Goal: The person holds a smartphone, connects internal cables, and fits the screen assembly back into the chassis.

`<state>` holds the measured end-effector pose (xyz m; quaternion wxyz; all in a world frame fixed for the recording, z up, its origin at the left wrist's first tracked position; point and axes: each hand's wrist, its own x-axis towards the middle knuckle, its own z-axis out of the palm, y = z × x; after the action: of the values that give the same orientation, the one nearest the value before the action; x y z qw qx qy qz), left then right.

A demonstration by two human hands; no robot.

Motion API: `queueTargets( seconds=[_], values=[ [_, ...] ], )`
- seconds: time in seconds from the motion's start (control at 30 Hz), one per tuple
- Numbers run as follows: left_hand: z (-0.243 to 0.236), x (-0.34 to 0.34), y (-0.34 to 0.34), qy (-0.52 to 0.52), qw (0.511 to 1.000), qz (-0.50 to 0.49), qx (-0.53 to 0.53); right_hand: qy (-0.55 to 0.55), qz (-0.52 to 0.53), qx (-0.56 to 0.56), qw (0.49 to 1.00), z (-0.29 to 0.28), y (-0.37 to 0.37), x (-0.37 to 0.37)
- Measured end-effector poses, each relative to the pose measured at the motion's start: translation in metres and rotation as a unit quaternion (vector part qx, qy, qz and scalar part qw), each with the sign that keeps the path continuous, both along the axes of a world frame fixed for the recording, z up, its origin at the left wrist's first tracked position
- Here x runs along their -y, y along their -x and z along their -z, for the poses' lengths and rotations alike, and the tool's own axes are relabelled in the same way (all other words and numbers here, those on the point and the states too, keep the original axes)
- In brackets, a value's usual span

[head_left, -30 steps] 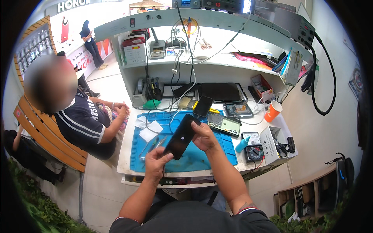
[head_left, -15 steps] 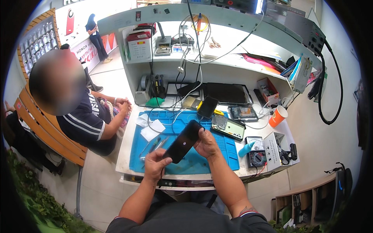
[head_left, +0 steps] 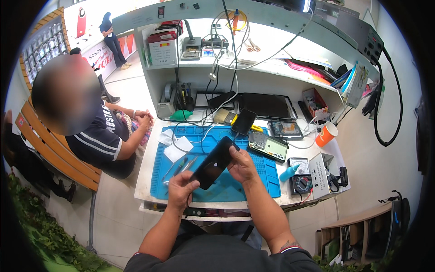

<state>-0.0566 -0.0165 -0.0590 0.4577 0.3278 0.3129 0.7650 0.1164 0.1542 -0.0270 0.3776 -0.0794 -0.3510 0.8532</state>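
A black smartphone (head_left: 212,165) is held between my two hands, tilted over the blue repair mat (head_left: 226,192). Its dark screen faces me and shows a small light spot near the middle. My left hand (head_left: 182,187) grips the lower left end, thumb on the front edge. At the upper right end, my right hand (head_left: 241,167) has its thumb on the screen's edge and its fingers behind. Beyond the phone lie a second dark phone (head_left: 244,122) and an opened phone with a pale green frame (head_left: 268,146). Slim hand tools (head_left: 183,167) and white paper pieces (head_left: 177,149) rest left of it.
On the right stand an analog multimeter (head_left: 301,177), a light blue bottle (head_left: 288,172), a white box (head_left: 324,174) and an orange cup (head_left: 326,134). Cables (head_left: 213,77) hang from the shelf. A brush (head_left: 224,117) lies behind the mat. A person (head_left: 106,131) sits at the left.
Both hands keep their hold on the smartphone, whose pose barely differs. The view has shifted slightly; the seated person stays put.
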Motion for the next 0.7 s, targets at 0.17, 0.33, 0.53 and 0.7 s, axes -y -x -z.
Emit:
queueTargets(
  seconds=[0.17, 0.33, 0.53, 0.7],
  values=[
    [0.0007, -0.0002, -0.0005, 0.003, 1.000, -0.002, 0.004, 0.009, 0.000, -0.004, 1.000, -0.0045, -0.0007, 0.0023],
    [0.0023, -0.0005, 0.0003, 0.000, 1.000, 0.001, 0.004, 0.011, -0.007, -0.010, 1.000, -0.0022, -0.0013, 0.0005],
    [-0.0010, -0.0003, -0.0012, -0.006, 1.000, -0.004, -0.008, 0.019, -0.001, -0.004, 1.000, 0.0001, -0.0006, 0.0009],
    [-0.0039, 0.0012, -0.0022, -0.009, 1.000, 0.004, 0.004, 0.012, -0.008, -0.005, 1.000, -0.0003, -0.0004, 0.0008]
  ],
)
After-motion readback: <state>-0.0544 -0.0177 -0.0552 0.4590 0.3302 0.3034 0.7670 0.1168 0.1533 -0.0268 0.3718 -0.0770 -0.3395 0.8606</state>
